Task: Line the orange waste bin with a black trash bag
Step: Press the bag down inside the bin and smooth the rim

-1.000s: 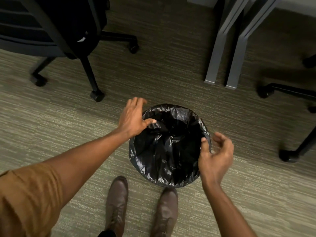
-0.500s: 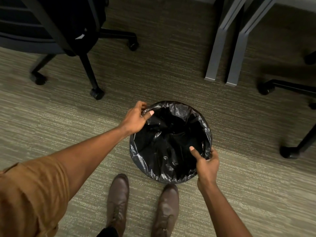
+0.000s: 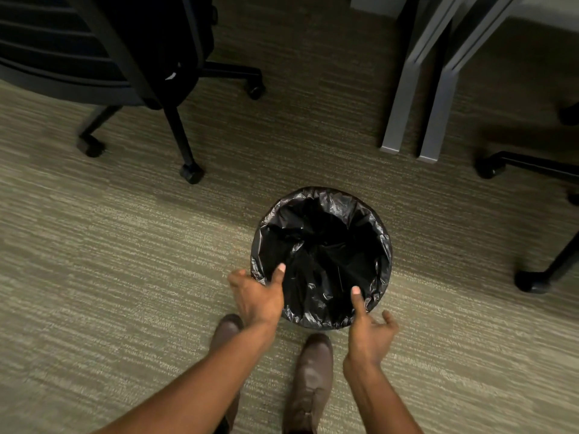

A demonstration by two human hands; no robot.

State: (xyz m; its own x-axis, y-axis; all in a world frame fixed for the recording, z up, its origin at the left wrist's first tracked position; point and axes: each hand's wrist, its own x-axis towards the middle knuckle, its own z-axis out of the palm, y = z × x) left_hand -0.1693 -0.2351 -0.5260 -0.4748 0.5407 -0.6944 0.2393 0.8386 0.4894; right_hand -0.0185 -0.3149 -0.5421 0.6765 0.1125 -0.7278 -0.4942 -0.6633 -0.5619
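A black trash bag sits inside the round waste bin on the carpet, its glossy edge folded over the whole rim, so the bin's orange wall is hidden. My left hand is at the near-left rim, thumb inside the bag and fingers outside, pinching the edge. My right hand is at the near-right rim with its thumb laid over the bag's edge and its fingers spread apart beside the bin.
A black office chair on castors stands at the far left. Two grey desk legs rise at the far right, with another chair base at the right edge. My brown shoes stand just below the bin.
My left hand slid from the far-left rim to the near-left rim. My right hand moved down the right rim toward me and its fingers opened.
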